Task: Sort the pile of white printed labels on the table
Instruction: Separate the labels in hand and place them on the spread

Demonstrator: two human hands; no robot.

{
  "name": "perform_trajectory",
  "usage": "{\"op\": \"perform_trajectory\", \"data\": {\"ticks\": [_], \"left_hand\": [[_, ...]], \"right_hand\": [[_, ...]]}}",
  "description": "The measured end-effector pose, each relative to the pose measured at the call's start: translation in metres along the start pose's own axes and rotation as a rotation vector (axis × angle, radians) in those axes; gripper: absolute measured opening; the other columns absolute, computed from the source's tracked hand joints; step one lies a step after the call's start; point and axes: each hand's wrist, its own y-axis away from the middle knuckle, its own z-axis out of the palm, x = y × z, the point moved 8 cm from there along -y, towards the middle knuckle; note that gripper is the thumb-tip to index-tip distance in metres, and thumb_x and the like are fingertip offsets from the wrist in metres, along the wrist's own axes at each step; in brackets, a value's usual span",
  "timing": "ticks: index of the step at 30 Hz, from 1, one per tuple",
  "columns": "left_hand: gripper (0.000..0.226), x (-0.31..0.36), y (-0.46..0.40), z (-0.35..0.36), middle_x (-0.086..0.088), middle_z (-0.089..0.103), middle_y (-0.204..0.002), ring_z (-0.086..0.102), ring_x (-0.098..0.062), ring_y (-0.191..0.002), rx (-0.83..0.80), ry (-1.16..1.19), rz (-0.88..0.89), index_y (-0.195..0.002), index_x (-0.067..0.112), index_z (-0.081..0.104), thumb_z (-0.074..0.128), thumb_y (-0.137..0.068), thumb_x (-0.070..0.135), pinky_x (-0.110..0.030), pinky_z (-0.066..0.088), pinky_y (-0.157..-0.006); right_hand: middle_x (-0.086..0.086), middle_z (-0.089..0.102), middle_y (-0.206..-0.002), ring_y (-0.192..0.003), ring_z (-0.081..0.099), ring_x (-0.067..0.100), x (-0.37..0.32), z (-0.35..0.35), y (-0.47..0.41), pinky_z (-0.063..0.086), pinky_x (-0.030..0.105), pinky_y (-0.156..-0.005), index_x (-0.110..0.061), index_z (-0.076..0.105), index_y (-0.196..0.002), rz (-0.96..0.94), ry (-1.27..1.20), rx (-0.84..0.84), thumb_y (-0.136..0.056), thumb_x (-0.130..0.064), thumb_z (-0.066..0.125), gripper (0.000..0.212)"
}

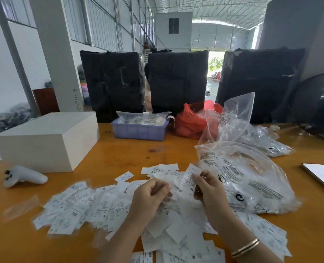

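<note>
Labels (92,205) lay in a loose, overlapping heap of small white slips with black print, some showing size letters such as S, XL and XXL, spread over the near part of the orange table (119,154). Above that heap, the right hand (209,188) pinched one XL label (190,179) upright between thumb and fingertips. The left hand (150,194) hovered just left of it over the heap with fingers curled inward; whether it gripped a slip could not be told.

Right of the heap, touching its edge, lay a clear printed plastic bag (252,186), with more clear bags (239,122) piled behind it. A phone (320,175) lay further right. Left of the heap rested one white controller (22,176), and behind that one white box (47,141). Beyond the heap stood one purple tray (138,130) and one red bag (191,120). Three black wrapped bundles (178,80) stood behind the table, and a dark fan (318,105) at its far right.
</note>
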Motion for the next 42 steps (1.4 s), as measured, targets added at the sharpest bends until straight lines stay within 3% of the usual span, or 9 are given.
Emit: {"op": "perform_trajectory", "data": {"ticks": [4, 8, 11, 14, 19, 25, 33, 37, 42], "left_hand": [[0.005, -0.002, 0.000, 0.002, 0.005, 0.075, -0.079, 0.071, -0.011, -0.073, -0.003, 0.088, -0.051, -0.093, 0.015, 0.066, 0.064, -0.089, 0.015, -0.017, 0.053, -0.058], [0.011, -0.002, 0.000, 0.002, 0.004, 0.075, -0.083, 0.072, -0.011, -0.076, 0.012, 0.179, -0.097, -0.096, 0.017, 0.067, 0.067, -0.087, 0.013, -0.017, 0.053, -0.060], [0.015, -0.002, 0.001, 0.003, 0.006, 0.075, -0.084, 0.071, -0.011, -0.077, 0.015, 0.234, -0.118, -0.096, 0.019, 0.068, 0.071, -0.083, 0.012, -0.016, 0.054, -0.062], [0.016, -0.001, 0.001, 0.006, 0.010, 0.074, -0.086, 0.071, -0.009, -0.079, -0.004, 0.245, -0.122, -0.096, 0.020, 0.069, 0.072, -0.081, 0.013, -0.015, 0.053, -0.063], [0.023, 0.002, 0.003, 0.007, 0.010, 0.075, -0.087, 0.071, -0.007, -0.079, -0.016, 0.250, -0.110, -0.096, 0.021, 0.071, 0.073, -0.074, 0.027, -0.013, 0.052, -0.063], [0.010, -0.003, 0.002, 0.007, 0.001, 0.076, -0.083, 0.071, -0.011, -0.075, -0.001, 0.304, -0.145, -0.094, 0.019, 0.070, 0.062, -0.089, 0.022, -0.016, 0.054, -0.063], [0.011, -0.002, 0.002, 0.006, -0.001, 0.075, -0.080, 0.071, -0.013, -0.071, -0.001, 0.298, -0.144, -0.090, 0.018, 0.070, 0.062, -0.087, 0.026, -0.017, 0.054, -0.061], [0.007, -0.004, 0.002, 0.003, 0.001, 0.075, -0.077, 0.072, -0.013, -0.072, 0.028, 0.283, -0.150, -0.090, 0.022, 0.069, 0.064, -0.088, 0.027, -0.016, 0.054, -0.059], [0.009, -0.003, 0.001, -0.001, 0.002, 0.075, -0.079, 0.072, -0.014, -0.074, 0.043, 0.276, -0.140, -0.090, 0.020, 0.071, 0.065, -0.088, 0.026, -0.017, 0.054, -0.059]], "right_hand": [[0.007, 0.067, -0.079, -0.059, 0.057, 0.011, 0.004, 0.003, 0.003, 0.046, 0.023, -0.051, -0.012, 0.060, -0.104, -0.007, -0.061, -0.042, -0.085, 0.002, 0.062, 0.023], [0.005, 0.066, -0.075, -0.070, 0.066, 0.018, 0.001, 0.013, 0.006, 0.055, 0.024, -0.061, -0.018, 0.059, -0.112, -0.023, -0.208, -0.098, -0.078, 0.007, 0.067, 0.043], [0.014, 0.070, -0.088, -0.078, 0.069, 0.025, -0.005, 0.016, 0.011, 0.056, 0.025, -0.065, -0.009, 0.063, -0.099, -0.060, -0.226, -0.099, -0.079, 0.003, 0.068, 0.024], [0.016, 0.071, -0.087, -0.077, 0.070, 0.025, -0.003, 0.013, 0.012, 0.056, 0.024, -0.065, -0.003, 0.064, -0.091, -0.063, -0.241, -0.042, -0.082, -0.001, 0.067, 0.010], [0.014, 0.073, -0.091, -0.085, 0.071, 0.026, -0.004, 0.014, 0.011, 0.055, 0.023, -0.068, -0.003, 0.065, -0.095, -0.094, -0.215, -0.056, -0.082, -0.005, 0.066, 0.013], [0.013, 0.073, -0.092, -0.086, 0.070, 0.025, -0.001, 0.017, 0.011, 0.056, 0.024, -0.069, -0.006, 0.064, -0.094, -0.081, -0.196, -0.093, -0.080, -0.006, 0.068, 0.015], [0.008, 0.072, -0.083, -0.076, 0.070, 0.019, -0.007, 0.019, 0.014, 0.055, 0.022, -0.064, -0.005, 0.062, -0.089, -0.190, -0.042, -0.105, -0.085, -0.001, 0.064, 0.006], [0.002, 0.067, -0.073, -0.070, 0.064, 0.014, -0.008, 0.028, 0.017, 0.054, 0.023, -0.065, -0.009, 0.061, -0.081, -0.253, 0.119, -0.186, -0.086, 0.002, 0.062, 0.012], [0.002, 0.069, -0.075, -0.073, 0.069, 0.018, -0.012, 0.024, 0.015, 0.055, 0.025, -0.064, -0.007, 0.060, -0.084, -0.270, 0.132, -0.195, -0.086, 0.004, 0.060, 0.011]]}}
